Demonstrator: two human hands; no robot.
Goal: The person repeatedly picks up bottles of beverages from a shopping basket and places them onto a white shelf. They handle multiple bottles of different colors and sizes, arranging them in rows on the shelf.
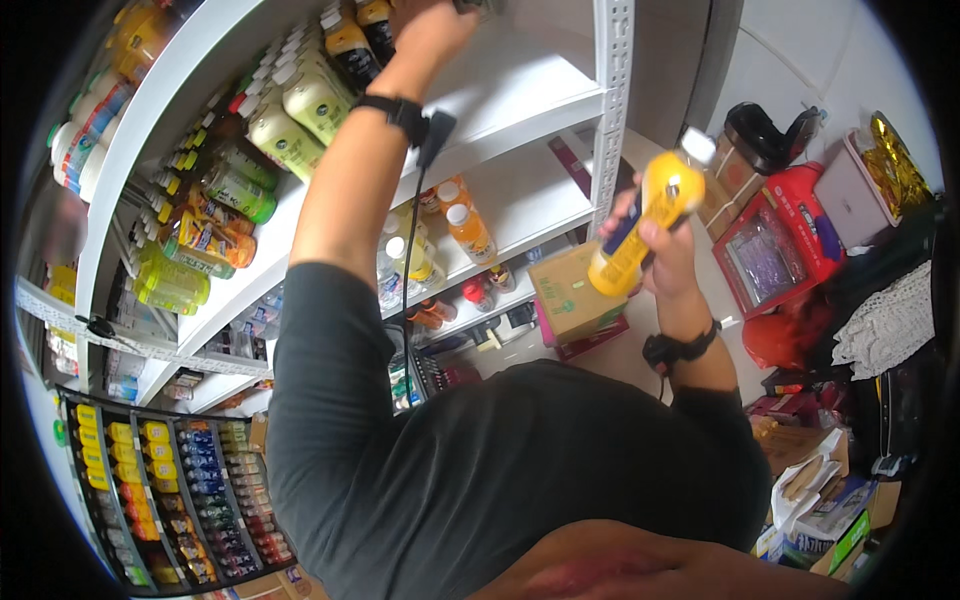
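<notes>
My right hand is wrapped around a yellow plastic bottle with a white cap and a dark label area. It holds the bottle tilted, out in front of the white shelving. My left hand reaches onto an upper shelf at the top edge of the view. Its fingers are partly cut off, so its grip cannot be made out. Just left of it stand dark-labelled bottles with yellow-orange tops. Rows of pale green bottles with white caps fill the shelf beside my left forearm.
Orange drink bottles stand on the shelf below. A cardboard box sits near the shelf's perforated upright. Red packaging and a plastic bin are to the right. A rack of drinks stands at lower left.
</notes>
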